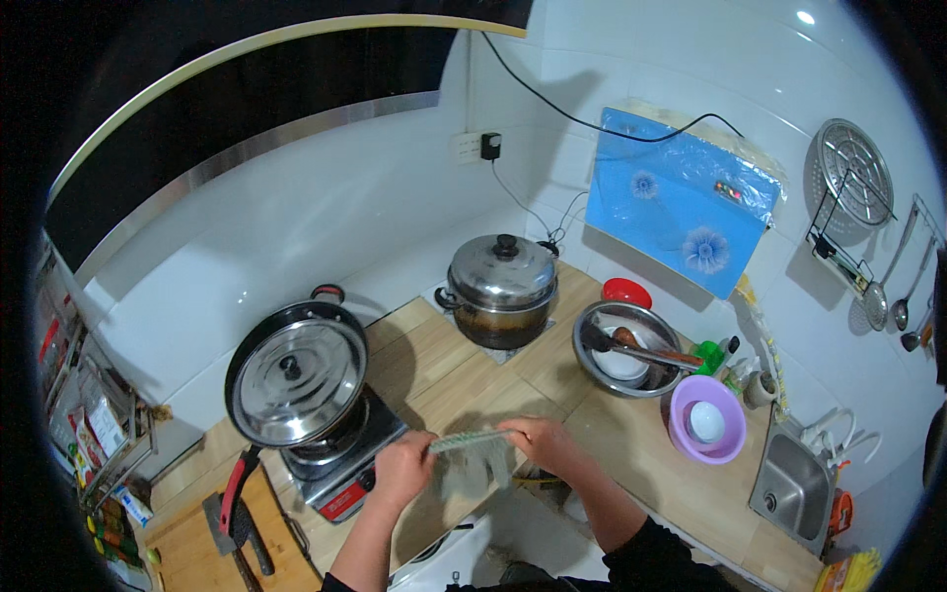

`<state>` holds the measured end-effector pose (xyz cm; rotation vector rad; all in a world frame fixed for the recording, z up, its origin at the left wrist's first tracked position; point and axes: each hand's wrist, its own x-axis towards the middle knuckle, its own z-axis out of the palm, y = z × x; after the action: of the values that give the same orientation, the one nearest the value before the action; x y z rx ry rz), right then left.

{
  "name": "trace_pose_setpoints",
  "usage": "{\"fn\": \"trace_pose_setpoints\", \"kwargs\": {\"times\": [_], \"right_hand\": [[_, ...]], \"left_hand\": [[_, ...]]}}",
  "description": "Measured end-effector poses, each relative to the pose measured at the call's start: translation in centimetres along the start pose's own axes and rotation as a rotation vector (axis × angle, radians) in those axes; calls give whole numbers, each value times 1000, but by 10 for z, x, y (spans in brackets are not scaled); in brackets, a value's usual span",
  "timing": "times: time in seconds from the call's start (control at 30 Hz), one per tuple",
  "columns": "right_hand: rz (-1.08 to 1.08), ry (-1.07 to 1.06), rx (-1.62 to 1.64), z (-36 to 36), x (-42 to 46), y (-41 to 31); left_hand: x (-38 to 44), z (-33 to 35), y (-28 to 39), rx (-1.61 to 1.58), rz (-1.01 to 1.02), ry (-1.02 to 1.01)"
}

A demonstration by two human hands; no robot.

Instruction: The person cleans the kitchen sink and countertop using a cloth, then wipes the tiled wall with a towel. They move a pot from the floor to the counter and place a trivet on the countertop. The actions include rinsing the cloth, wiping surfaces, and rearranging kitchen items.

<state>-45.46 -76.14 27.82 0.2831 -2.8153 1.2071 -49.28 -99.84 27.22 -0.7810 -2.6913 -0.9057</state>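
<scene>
Between my two hands a greenish-grey cloth [471,459] hangs, its top edge drawn taut and its lower part blurred. My left hand [403,466] grips one end, close to the front right corner of a gas stove [344,488]. The other end is pinched in my right hand [538,442], above the front edge of the wooden counter [614,444]. On the stove sits a black frying pan [240,370] under a shiny metal lid [296,377]. Its red and black handle [235,488] points toward me over a cutting board [185,544].
A cleaver [218,522] lies on the board. Behind my hands stands a lidded steel pot [503,296]. To the right are a metal basin [584,351] holding a bowl and utensils, a purple basin [684,436] with a white bowl [706,422], and a sink [795,466].
</scene>
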Motion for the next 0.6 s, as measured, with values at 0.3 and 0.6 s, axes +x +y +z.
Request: {"fn": "trace_pose_setpoints", "kwargs": {"times": [0.3, 0.6], "right_hand": [[-38, -374, -366, -5, 15, 81], [-413, -1195, -399, 121, -26, 31]], "left_hand": [[-6, 60, 0, 172, -232, -485], [-179, 67, 3, 0, -607, -616]]}}
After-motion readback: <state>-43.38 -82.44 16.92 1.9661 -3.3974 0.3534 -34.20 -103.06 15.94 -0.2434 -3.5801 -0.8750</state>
